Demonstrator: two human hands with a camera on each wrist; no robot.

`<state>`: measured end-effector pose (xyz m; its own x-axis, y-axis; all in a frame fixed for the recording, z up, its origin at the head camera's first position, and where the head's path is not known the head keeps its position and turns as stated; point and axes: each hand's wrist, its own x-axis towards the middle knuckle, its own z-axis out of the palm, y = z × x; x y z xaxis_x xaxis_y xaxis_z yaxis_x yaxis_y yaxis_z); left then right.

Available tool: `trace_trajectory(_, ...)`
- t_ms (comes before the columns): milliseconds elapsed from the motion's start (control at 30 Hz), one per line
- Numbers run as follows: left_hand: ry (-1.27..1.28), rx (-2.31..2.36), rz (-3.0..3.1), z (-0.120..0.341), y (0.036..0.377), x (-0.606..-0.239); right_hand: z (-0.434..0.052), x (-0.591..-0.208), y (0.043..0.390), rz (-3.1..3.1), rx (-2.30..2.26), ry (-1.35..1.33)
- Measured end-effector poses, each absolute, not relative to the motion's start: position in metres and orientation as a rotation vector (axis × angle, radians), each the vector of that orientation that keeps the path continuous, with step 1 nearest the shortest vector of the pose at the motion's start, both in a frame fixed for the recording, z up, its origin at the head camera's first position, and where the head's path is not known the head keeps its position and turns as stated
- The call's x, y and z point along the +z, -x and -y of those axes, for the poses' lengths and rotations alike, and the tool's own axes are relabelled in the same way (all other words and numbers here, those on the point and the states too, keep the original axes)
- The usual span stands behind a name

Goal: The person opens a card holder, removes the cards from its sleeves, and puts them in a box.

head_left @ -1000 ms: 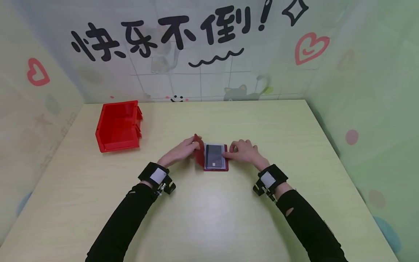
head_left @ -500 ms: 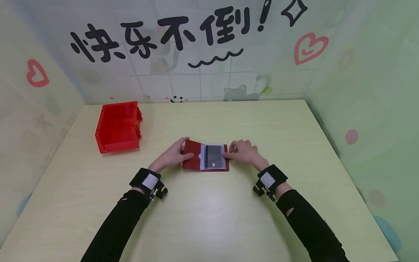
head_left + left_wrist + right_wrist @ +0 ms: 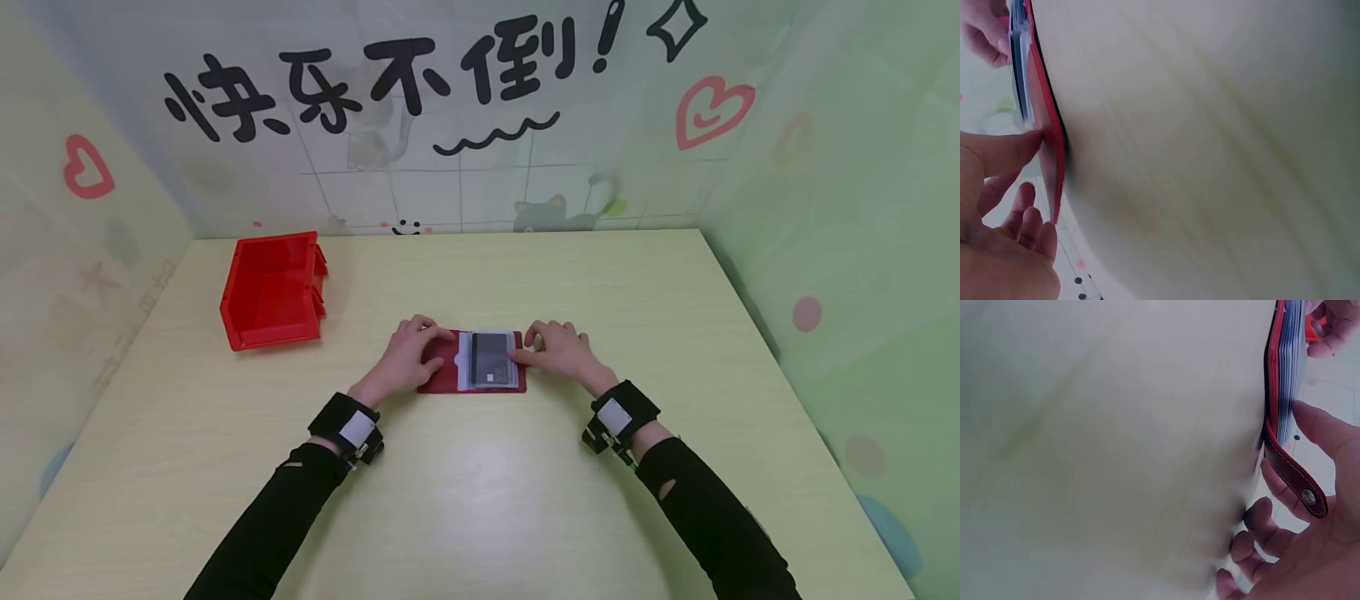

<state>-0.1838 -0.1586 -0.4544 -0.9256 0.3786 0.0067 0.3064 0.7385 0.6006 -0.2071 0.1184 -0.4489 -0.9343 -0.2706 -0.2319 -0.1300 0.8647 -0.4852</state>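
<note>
A red card holder (image 3: pixel 437 379) lies unfolded on the table, its clear sleeves stacked on the right half. The top sleeve bears a dark grey card (image 3: pixel 490 360). My left hand (image 3: pixel 409 354) rests at the left cover, thumb touching its inner face and the other fingers loosely bent by its far edge. My right hand (image 3: pixel 558 348) pinches the right edge, thumb on the sleeves and index finger low at the side. In the right wrist view, a closing strap (image 3: pixel 1294 475) with a metal snap sticks out between thumb and fingers.
A red plastic bin (image 3: pixel 273 292) stands at the back left of the pale table (image 3: pixel 480 492). Printed cloth walls (image 3: pixel 420 192) rise behind the table and along both sides.
My left hand has swung the red cover from upright over to the left and laid it flat, uncovering the sleeves. The right hand has stayed in place.
</note>
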Motion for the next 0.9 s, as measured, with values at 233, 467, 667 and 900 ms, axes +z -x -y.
trace_trajectory(233, -0.632, 0.97, -2.672, 0.149, 0.183, -0.447, -0.111, -0.451, 0.21, -2.8, -0.754, 0.488)
trace_trajectory(467, -0.511, 1.025, -2.614, 0.138, 0.191, -0.448, -0.104, -0.446, 0.213, -2.612, -0.908, 0.581)
trace_trajectory(667, -0.341, 1.057, -2.58, 0.128, 0.196, -0.447, -0.106, -0.448, 0.213, -2.54, -0.949, 0.546)
trace_trajectory(900, -0.203, 1.061, -2.568, 0.121, 0.195, -0.442, -0.107, -0.45, 0.215, -2.503, -0.958, 0.552)
